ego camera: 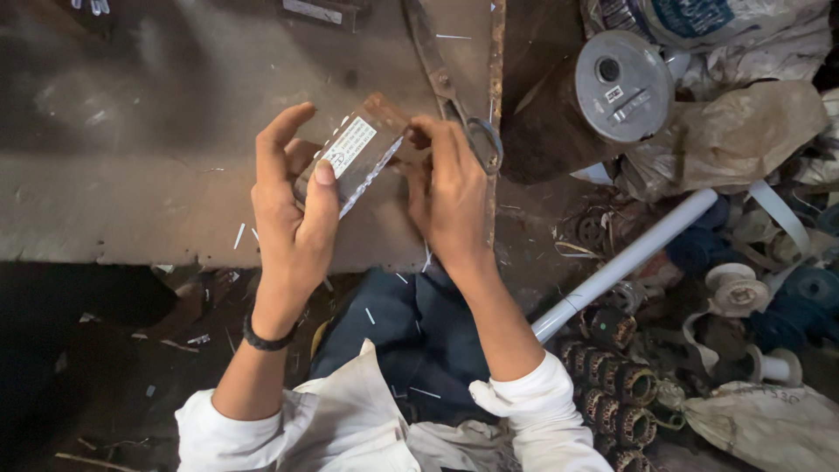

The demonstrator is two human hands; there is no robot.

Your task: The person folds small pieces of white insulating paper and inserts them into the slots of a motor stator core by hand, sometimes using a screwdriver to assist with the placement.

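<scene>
Head view: left hand [293, 205] and right hand [447, 188] pinch clear packet [358, 157] between them.

white sleeves pushed up, black wristband [265, 339], dark blue trousers [419, 336].

It was a messy workshop. Beside the worn metal table [131, 210] lay big scissors [450, 87], a wire spool [612, 87], a white pipe [629, 258], copper coils [616, 398] and dusty sacks [769, 424].
</scene>
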